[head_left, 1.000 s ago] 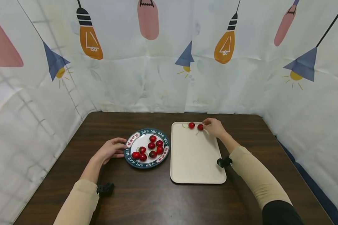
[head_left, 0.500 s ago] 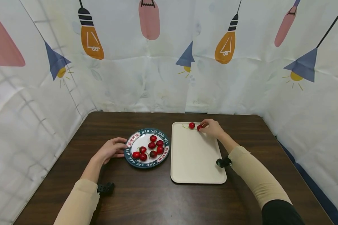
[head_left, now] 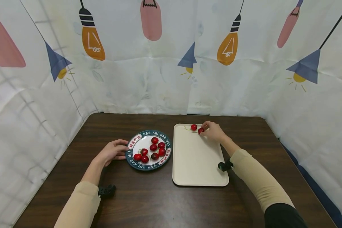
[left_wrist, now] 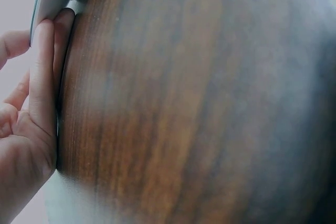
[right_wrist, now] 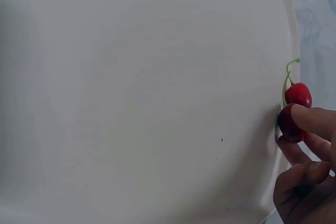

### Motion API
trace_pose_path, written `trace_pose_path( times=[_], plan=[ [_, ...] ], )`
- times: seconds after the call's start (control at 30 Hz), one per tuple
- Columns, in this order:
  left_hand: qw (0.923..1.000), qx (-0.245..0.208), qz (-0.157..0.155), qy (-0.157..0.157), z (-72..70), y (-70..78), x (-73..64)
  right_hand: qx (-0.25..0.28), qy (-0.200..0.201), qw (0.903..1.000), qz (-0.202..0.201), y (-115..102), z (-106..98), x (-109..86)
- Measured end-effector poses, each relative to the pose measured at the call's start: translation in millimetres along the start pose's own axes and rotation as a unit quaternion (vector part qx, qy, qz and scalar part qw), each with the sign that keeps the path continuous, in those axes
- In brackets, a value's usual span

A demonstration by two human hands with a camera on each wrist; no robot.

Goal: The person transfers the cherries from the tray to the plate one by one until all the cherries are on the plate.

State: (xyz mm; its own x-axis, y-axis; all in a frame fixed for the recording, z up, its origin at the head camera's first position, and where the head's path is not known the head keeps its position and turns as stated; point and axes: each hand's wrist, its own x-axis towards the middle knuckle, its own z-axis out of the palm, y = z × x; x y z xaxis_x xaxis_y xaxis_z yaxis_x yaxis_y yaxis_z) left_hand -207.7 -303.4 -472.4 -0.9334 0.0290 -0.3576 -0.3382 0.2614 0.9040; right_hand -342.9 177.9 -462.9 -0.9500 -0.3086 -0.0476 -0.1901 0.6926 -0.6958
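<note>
On the left, a round plate (head_left: 148, 167) with a dark green lettered rim holds several red cherries (head_left: 153, 147). My left hand (head_left: 114, 150) is at its left edge; in the left wrist view the thumb (left_wrist: 14, 45) meets the rim while the fingers (left_wrist: 43, 77) reach beneath it. My right hand (head_left: 213, 131) pinches a dark red cherry (right_wrist: 290, 124) between thumb and fingertips, low over the far end of a cream tray (head_left: 200, 158). Just left of that cherry, a brighter one (head_left: 193, 127) with a green stem lies by the tray's far rim.
Plate and tray stand side by side on a dark wooden table (head_left: 142, 202), a narrow gap between them. Behind the table's far edge hangs a white curtain (head_left: 125, 85) printed with bulbs and lamps. It also runs along both sides.
My right hand has moved slightly left and nearer with its cherry, closing in on the other cherry on the tray. The left hand and the plate have stayed in place.
</note>
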Motion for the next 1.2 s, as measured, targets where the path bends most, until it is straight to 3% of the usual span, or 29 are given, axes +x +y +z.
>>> trace_pose_path(
  times=[0.77,1.2],
  plan=[
    [1.0000,-0.003,0.004,-0.001,-0.2,-0.1,0.5,-0.024,-0.004,0.9984,-0.050,-10.1,-3.0,-13.1],
    [1.0000,0.000,0.002,0.001,0.4,0.6,-0.2,0.000,-0.006,0.9969,-0.079,-26.9,3.4,-13.0]
  ],
)
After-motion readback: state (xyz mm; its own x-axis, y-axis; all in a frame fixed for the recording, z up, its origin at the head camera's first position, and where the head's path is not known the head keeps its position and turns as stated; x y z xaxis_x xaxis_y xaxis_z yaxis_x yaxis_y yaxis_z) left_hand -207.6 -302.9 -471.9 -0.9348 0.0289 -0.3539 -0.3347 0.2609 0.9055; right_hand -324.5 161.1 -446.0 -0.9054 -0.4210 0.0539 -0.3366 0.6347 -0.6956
